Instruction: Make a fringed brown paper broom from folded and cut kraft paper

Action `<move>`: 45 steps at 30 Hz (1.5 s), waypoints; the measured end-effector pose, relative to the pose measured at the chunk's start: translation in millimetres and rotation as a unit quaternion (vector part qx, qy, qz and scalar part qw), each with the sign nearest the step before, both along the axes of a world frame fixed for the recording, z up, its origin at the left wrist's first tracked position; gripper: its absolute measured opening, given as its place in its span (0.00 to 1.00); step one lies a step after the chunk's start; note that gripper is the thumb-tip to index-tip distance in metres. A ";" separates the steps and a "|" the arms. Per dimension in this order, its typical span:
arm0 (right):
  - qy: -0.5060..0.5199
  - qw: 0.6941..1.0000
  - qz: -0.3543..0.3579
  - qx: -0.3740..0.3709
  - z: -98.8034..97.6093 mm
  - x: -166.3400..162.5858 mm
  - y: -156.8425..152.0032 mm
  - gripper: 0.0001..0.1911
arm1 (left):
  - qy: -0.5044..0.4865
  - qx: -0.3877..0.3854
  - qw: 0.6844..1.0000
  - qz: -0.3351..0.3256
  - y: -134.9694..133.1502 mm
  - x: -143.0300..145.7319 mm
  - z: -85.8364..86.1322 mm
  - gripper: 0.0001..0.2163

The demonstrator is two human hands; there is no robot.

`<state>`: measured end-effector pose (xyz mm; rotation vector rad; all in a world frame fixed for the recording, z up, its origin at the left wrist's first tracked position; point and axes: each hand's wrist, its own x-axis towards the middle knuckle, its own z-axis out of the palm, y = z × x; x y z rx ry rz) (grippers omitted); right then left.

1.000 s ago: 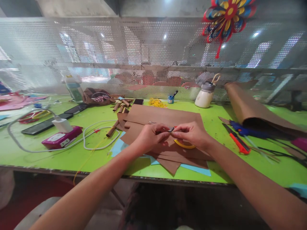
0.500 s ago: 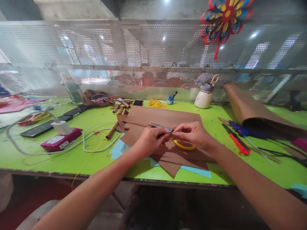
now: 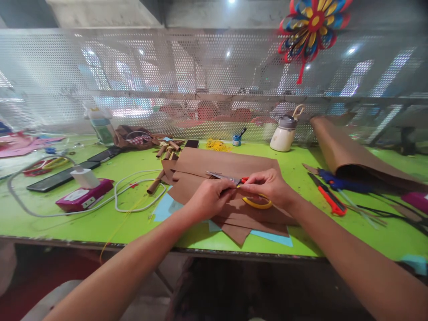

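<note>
My left hand [image 3: 214, 196] and my right hand [image 3: 267, 185] meet fingertip to fingertip over brown paper sheets [image 3: 227, 158]. Both are closed in a pinch. A tiny yellowish bit shows between the fingertips, too small to name. Under and behind the hands lie scissors [image 3: 257, 203] with a yellow and red handle, their blades pointing left on the paper; my fingers hide the middle part. Light blue paper [image 3: 272, 237] sticks out from beneath the brown sheets. Left of the stack lie several small brown paper rolls [image 3: 156, 182].
A purple power adapter [image 3: 85, 195] with a white charger, a looped white cable [image 3: 116, 196] and a phone [image 3: 63, 176] lie left. Right are a red utility knife [image 3: 331, 200], a blue glue gun [image 3: 341, 180] and rolled brown paper [image 3: 354, 151]. A cream bottle [image 3: 282, 133] stands behind.
The hands stay together in nearly the same place, with small shifts of the fingers. A yellowish bit now shows between the fingertips. The whole view has shifted very slightly.
</note>
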<state>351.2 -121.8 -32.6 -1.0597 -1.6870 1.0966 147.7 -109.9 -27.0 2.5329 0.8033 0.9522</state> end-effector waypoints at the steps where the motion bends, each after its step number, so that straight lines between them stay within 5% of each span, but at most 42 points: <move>1: 0.000 1.000 0.006 0.001 0.4 -0.2 0.5 0.16 | 0.002 -0.008 1.000 -0.001 -0.5 0.3 0.7 0.09; 9: -0.010 1.000 0.002 0.007 5.8 -9.7 -3.9 0.15 | -0.026 -0.149 0.988 -0.011 0.5 2.4 4.4 0.07; 14: 0.010 1.000 0.001 -0.026 3.4 -7.5 -3.0 0.16 | -0.042 -0.353 0.934 -0.049 3.0 0.4 5.9 0.11; 20: 0.021 0.999 -0.013 -0.020 2.1 -1.7 1.1 0.16 | -0.060 -0.446 0.892 -0.049 12.1 -4.4 2.5 0.13; 27: 0.070 0.996 -0.004 -0.063 1.0 1.5 4.6 0.15 | -0.085 -0.471 0.877 -0.039 16.4 -6.9 1.4 0.16; 39: 0.130 0.979 0.047 -0.147 0.6 1.4 8.6 0.15 | -0.083 -0.423 0.902 -0.002 20.4 -6.7 -3.5 0.14; 45: 0.141 0.976 0.068 -0.153 2.4 2.3 8.1 0.15 | -0.092 -0.437 0.894 -0.037 18.5 -6.9 1.2 0.14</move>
